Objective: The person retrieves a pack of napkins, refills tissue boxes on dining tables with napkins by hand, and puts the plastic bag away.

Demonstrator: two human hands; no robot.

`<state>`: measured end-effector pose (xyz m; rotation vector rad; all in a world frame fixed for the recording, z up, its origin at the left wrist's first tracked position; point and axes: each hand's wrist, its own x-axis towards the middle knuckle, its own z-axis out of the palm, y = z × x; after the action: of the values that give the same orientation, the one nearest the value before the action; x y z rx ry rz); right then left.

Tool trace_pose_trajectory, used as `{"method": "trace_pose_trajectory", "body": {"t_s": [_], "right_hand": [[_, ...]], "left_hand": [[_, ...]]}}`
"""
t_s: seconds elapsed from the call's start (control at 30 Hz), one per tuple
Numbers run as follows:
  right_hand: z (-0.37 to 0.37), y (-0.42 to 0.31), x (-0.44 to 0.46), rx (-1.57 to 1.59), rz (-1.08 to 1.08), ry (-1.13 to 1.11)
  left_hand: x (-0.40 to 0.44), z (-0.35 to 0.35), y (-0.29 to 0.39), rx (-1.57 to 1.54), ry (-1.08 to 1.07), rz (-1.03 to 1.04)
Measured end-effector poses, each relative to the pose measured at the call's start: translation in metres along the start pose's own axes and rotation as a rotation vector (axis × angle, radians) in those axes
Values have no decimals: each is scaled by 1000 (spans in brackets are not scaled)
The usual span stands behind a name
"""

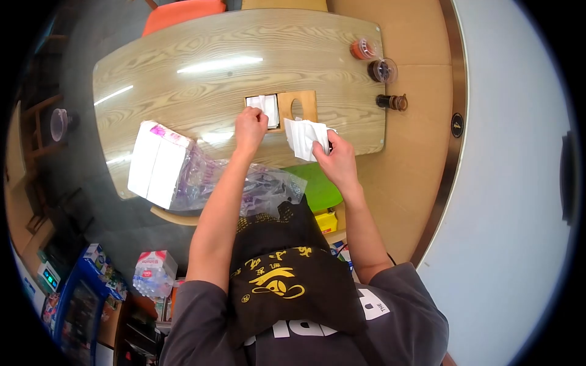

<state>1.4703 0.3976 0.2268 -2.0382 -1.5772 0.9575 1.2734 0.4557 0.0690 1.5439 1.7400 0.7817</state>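
On the table stands a wooden napkin box, its lid (pixel 309 102) with an oval hole lying to the right of the compartment. White napkins (pixel 261 104) fill the left part. My left hand (pixel 251 129) is at the near edge of these napkins, fingers curled together; whether they pinch anything is hidden. Just right of the box, my right hand (pixel 337 160) grips a loose stack of white napkins (pixel 303 139), thumb on top. To the left, a large white napkin pack (pixel 160 165) lies in torn clear plastic wrap (pixel 210 183) that trails under my left forearm.
Along the right end of the wood-grain table (pixel 201 91) stand a red-lidded jar (pixel 362 49), a clear round container (pixel 383 71) and a dark bottle (pixel 391 102). A green chair (pixel 317 186) is tucked at the near side, an orange chair (pixel 183 15) at the far side.
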Motion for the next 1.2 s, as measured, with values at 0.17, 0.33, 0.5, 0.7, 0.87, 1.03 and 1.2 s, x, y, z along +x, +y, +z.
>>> {"method": "trace_pose_trajectory", "body": {"t_s": [0.17,0.33,0.5,0.7,0.87,1.03,1.2], "right_hand": [[25,-16,20,209,11,4],[59,-8,51,551,101,-167],[89,28,77,239,68,-29],[105,9,74,-214,-83,184],[111,9,72,-280,-177,218],[107,1,73,-244,-124,219],[102,2,71,-296,-126,201]], "left_hand": [[-15,-28,-17,-270,126,-272],[-28,-51,-27,-576,141,-428],[-20,-52,-24,-574,147,-427],[-20,-51,-37,-520,157,-385],[-18,-48,-31,-367,191,-238],[-12,-37,16,-76,-46,200],[-4,-3,-4,208,-231,375]]}}
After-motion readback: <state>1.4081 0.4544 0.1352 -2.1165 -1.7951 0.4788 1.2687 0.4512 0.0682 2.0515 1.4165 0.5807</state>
